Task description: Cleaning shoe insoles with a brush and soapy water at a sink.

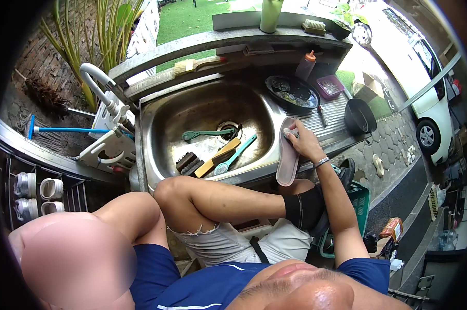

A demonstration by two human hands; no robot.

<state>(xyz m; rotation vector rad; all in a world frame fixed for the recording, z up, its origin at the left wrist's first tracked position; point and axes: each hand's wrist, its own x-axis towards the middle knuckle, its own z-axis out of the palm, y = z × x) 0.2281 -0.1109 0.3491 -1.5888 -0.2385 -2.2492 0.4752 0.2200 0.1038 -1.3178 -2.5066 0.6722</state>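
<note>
In my right hand (306, 142) is a long, translucent pinkish-grey insole (286, 164), gripped near its upper end with closed fingers above the front right rim of the sink. My left arm (133, 209) bends up on the left, where a blurred patch covers its end and hides the fingers. In the steel sink (164, 111) lie a dark-bristled brush (189, 164), a wooden-backed brush (218, 158), a teal-handled brush (237, 154) and a green-handled tool (207, 134) near the drain.
A curved white tap (100, 78) rises at the sink's left. On the drainboard stand a black pan (292, 94), a pink basket (330, 87), an orange-capped bottle (306, 65) and a dark bowl (360, 115). A green basket (360, 201) is beside my right arm; white shoes (26, 196) are on a left rack.
</note>
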